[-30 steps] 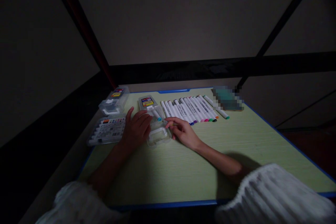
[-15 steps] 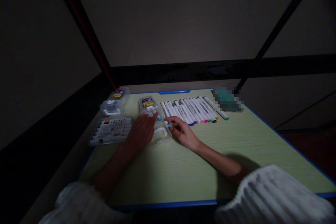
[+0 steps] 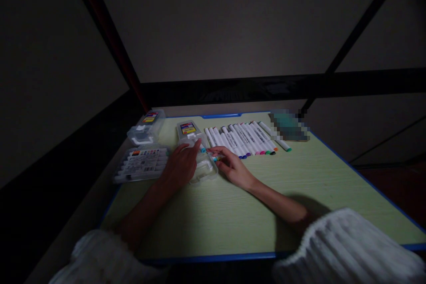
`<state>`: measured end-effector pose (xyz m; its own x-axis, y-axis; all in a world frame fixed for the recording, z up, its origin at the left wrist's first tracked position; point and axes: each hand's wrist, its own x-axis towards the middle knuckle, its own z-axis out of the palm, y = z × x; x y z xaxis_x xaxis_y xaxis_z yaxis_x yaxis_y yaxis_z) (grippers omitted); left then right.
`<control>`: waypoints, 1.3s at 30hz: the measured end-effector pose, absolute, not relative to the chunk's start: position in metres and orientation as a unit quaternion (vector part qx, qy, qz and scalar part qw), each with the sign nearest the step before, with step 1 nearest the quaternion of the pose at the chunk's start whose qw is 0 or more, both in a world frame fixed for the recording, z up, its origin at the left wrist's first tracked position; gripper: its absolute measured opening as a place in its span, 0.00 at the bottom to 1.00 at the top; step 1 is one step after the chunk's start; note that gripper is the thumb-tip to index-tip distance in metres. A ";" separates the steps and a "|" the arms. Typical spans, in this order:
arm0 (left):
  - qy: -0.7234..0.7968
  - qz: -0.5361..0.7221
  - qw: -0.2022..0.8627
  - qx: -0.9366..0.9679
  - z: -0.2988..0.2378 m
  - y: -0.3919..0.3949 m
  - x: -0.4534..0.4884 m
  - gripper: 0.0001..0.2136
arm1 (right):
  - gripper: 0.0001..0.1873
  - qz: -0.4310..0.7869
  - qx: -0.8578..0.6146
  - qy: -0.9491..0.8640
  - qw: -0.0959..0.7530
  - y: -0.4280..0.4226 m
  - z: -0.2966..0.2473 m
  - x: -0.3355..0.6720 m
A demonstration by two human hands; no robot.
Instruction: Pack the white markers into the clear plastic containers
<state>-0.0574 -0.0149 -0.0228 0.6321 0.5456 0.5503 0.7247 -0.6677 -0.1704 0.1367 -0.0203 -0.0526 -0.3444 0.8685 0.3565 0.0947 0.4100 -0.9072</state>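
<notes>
My left hand (image 3: 181, 166) rests on an open clear plastic marker case (image 3: 203, 168), fingers lying over its body and the markers inside. My right hand (image 3: 231, 166) is beside the case's right edge, its fingertips pinched on a white marker (image 3: 214, 155) with a coloured cap. Just behind lies a row of several white markers (image 3: 242, 138) with coloured caps on the pale green table (image 3: 233, 213). The light is dim, and the small marker in my right fingers is hard to see.
A closed case of markers with a colour chart label (image 3: 141, 165) lies at the table's left edge. Another clear case (image 3: 146, 128) stands behind it. A blurred teal object (image 3: 289, 125) sits at the far right. Dark bed-frame bars cross behind the table.
My left hand has slid forward and to the right over the case. My right hand has shifted slightly toward the case with the marker.
</notes>
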 end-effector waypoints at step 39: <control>-0.290 -0.325 0.154 -0.887 -0.028 -0.015 -0.070 0.28 | 0.11 0.405 -0.355 -0.642 0.545 -0.018 -0.050 0.137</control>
<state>-0.0703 -0.0148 -0.0283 0.6215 0.4139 0.6651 0.6139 -0.7848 -0.0853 0.1370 -0.0184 -0.0500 -0.1526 0.8982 0.4122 0.0142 0.4191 -0.9078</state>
